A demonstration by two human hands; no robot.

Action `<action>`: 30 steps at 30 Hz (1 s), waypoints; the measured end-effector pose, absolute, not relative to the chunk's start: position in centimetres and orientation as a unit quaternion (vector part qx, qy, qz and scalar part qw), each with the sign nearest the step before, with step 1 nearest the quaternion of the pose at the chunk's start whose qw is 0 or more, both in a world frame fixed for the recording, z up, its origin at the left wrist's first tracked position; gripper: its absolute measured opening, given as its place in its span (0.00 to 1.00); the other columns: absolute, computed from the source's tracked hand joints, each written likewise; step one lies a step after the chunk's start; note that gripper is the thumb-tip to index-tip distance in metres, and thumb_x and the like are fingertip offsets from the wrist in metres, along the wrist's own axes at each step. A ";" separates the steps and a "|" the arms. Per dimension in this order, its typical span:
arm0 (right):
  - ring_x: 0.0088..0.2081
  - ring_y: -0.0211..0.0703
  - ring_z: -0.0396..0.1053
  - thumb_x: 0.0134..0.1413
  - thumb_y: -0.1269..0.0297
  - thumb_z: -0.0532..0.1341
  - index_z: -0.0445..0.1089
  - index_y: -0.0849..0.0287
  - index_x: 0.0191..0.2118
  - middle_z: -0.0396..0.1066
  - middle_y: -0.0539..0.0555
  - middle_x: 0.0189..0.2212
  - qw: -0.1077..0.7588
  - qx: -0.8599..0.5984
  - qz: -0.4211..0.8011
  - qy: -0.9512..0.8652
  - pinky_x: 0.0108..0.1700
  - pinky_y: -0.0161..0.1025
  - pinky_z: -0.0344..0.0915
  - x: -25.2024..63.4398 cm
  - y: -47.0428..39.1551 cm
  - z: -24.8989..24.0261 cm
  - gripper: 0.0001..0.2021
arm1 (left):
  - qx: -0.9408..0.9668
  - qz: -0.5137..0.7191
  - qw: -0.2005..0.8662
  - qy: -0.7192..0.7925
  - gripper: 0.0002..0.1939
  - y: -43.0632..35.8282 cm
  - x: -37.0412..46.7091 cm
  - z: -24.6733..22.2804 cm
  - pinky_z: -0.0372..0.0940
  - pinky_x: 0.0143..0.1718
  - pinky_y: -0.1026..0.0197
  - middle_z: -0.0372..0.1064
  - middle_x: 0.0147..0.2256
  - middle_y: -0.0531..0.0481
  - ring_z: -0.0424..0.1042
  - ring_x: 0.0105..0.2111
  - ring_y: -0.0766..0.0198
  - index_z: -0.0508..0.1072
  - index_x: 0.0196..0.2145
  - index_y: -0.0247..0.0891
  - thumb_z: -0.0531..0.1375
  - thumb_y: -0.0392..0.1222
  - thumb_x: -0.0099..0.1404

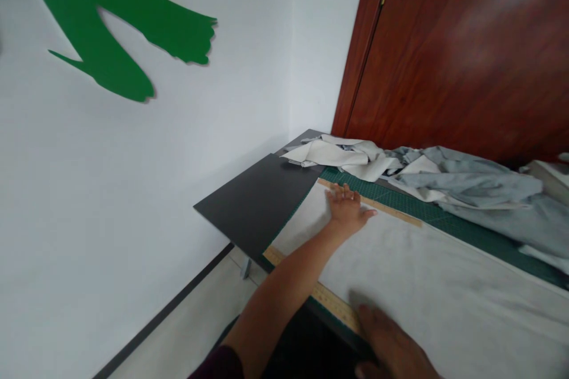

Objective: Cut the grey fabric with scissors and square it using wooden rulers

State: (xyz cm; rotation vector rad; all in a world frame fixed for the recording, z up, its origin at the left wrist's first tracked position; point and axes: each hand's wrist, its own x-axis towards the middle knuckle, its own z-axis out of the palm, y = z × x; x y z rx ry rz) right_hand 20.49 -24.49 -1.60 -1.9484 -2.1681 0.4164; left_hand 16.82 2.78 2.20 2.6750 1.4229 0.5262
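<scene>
White fabric (427, 278) lies spread over a green cutting mat (427, 211). My left hand (347, 210) reaches to the far edge of the cloth, palm down and fingers spread, with its fingertips on a wooden ruler (391, 212) lying there. Along the near edge runs a second wooden ruler (335, 306), and my left forearm passes over it. Beside that ruler's right end is my right hand (395, 346), low in the view and partly cut off. Its fingers rest on the cloth, with the thumb apart near the table edge.
Crumpled white and grey cloth (471, 174) is heaped along the back of the dark table (253, 201). A white wall (146, 201) with a green painted shape (115, 23) stands at left. Behind the table is a brown wooden door (462, 59).
</scene>
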 end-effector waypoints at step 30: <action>0.51 0.57 0.77 0.37 0.78 0.73 0.72 0.56 0.57 0.78 0.59 0.51 0.007 -0.743 0.202 -0.638 0.51 0.46 0.72 17.3 -21.9 3.8 0.36 | 0.918 0.139 0.007 0.372 0.38 2.9 17.3 3.0 0.51 0.69 0.40 0.61 0.68 0.35 0.57 0.69 0.39 0.69 0.67 0.44 0.54 0.71 0.71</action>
